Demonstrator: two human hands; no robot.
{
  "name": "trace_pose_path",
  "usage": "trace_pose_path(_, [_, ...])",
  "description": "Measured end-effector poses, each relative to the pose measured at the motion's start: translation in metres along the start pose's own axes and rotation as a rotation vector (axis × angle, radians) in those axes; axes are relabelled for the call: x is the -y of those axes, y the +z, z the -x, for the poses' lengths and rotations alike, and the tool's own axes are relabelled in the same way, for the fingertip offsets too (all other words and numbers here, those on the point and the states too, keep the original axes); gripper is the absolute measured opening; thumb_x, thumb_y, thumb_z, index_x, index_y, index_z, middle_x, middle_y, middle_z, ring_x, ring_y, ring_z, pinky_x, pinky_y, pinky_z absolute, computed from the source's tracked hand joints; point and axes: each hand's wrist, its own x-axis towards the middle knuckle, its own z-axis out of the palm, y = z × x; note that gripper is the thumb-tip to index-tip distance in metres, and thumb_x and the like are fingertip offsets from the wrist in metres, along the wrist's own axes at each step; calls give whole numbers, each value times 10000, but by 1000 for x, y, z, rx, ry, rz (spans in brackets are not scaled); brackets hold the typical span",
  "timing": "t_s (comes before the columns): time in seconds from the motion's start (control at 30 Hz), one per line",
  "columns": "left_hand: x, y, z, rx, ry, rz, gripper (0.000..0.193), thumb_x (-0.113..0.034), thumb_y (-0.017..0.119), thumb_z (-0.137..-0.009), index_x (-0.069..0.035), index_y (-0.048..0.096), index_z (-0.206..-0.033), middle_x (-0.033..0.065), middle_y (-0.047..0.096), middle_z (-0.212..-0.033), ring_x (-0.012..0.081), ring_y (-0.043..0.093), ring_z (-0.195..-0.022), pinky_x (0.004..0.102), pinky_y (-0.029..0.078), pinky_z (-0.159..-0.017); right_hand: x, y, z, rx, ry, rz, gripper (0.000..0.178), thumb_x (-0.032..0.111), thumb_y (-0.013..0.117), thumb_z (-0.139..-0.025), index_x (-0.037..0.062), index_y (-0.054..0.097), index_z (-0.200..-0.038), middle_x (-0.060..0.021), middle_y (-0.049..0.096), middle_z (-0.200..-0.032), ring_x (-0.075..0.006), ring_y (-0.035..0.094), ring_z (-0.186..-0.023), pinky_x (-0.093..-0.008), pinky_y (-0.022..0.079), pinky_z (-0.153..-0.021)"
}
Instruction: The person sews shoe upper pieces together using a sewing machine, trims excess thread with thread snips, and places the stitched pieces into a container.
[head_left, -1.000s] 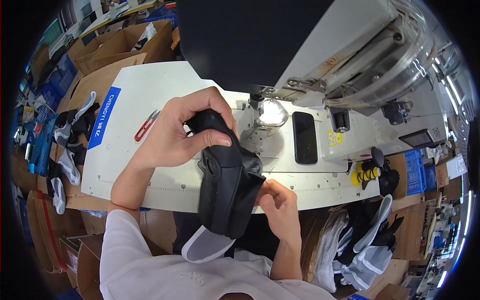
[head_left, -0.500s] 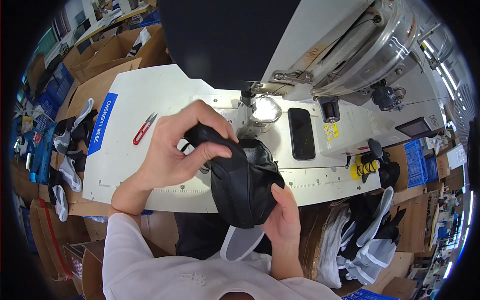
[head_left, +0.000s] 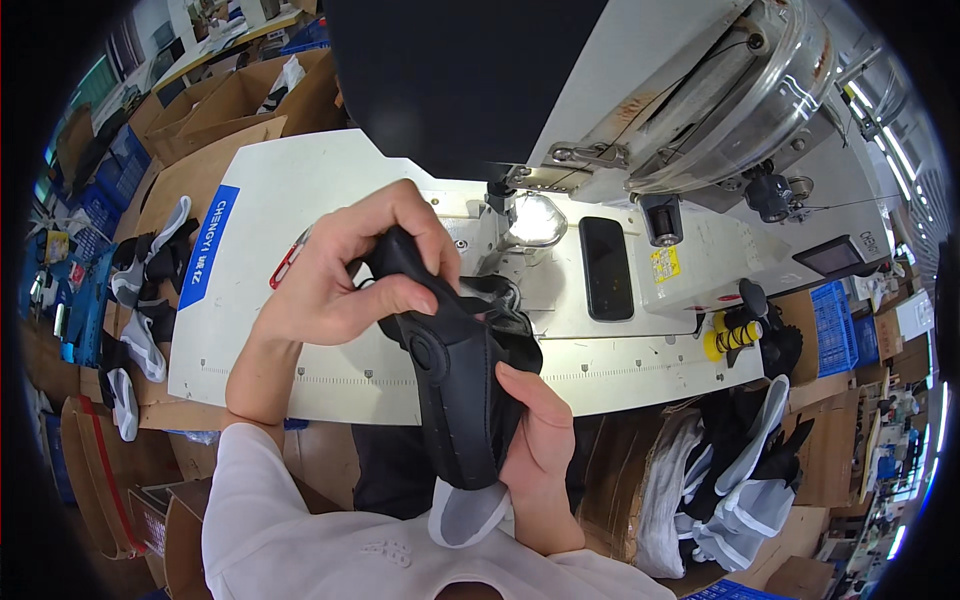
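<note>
Both of my hands hold a black shoe upper [head_left: 455,400] in front of the sewing machine, over the near edge of its table. My left hand [head_left: 340,275] pinches the upper's top edge between thumb and fingers. On the right side my right hand [head_left: 540,425] grips it, thumb pressed on the black material and the other fingers mostly hidden. A round raised patch and a stitched seam show on the side facing up. A grey piece with a white rim [head_left: 465,515] sticks out at the lower end. Red thread snips [head_left: 290,262] lie beside my left hand, partly covered by it.
The sewing machine head [head_left: 440,90] rises just beyond my hands, its lamp lit. A black phone [head_left: 606,268] lies on the white table [head_left: 260,190]. Grey and black shoe pieces fill a carton [head_left: 740,480] at right; more pieces [head_left: 140,345] lie at left.
The shoe upper has been turned, bringing its round patch into view. Both hands have shifted slightly left, and the left now partly covers the snips.
</note>
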Motion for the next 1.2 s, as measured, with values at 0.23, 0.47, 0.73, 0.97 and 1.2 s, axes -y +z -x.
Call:
trace_pose_path(0.23, [-11, 0, 2, -2, -34, -87, 365, -242, 827, -767, -56, 533, -880, 90, 654, -789, 157, 642, -729, 251, 465, -667, 5, 19, 5, -200, -218, 663, 423, 99, 596, -912, -85, 484, -1276, -201, 647, -1122, -238, 678, -953, -362, 552, -842])
trace_pose_path(0.47, [-27, 14, 11, -114, -140, -131, 411, -249, 850, -730, -15, 579, -931, 87, 661, -800, 176, 667, -761, 262, 510, -712, 21, 57, 15, -164, -1407, 1837, 400, 48, 753, -820, -18, 534, -1148, -165, 658, -1046, -167, 653, -854, -252, 523, -707])
trace_pose_path(0.73, [-7, 12, 2, -122, -212, -139, 330, -233, 756, -847, 26, 597, -977, 49, 642, -797, 109, 630, -777, 245, 488, -705, 24, 48, -19, -52, -633, 1629, 186, 125, 743, -868, -19, 624, -867, -55, 664, -695, -79, 624, -639, -221, 486, -602])
trace_pose_path(0.97, [35, 5, -17, -169, -505, -146, 318, -293, 695, -917, 17, 641, -964, -3, 605, -772, 55, 535, -690, 217, 443, -634, 47, 36, -48, -214, -499, 1442, 191, 138, 736, -875, -28, 644, -851, -42, 680, -719, -48, 604, -663, -203, 468, -584])
trace_pose_path(1.2, [65, 17, -36, -352, -316, -161, 208, -140, 658, -899, 27, 653, -1023, 45, 651, -924, 114, 578, -850, 270, 478, -741, 63, 27, -68, -255, -605, 1275, 152, 91, 728, -868, -47, 671, -894, -43, 667, -767, -50, 564, -701, -209, 450, -642])
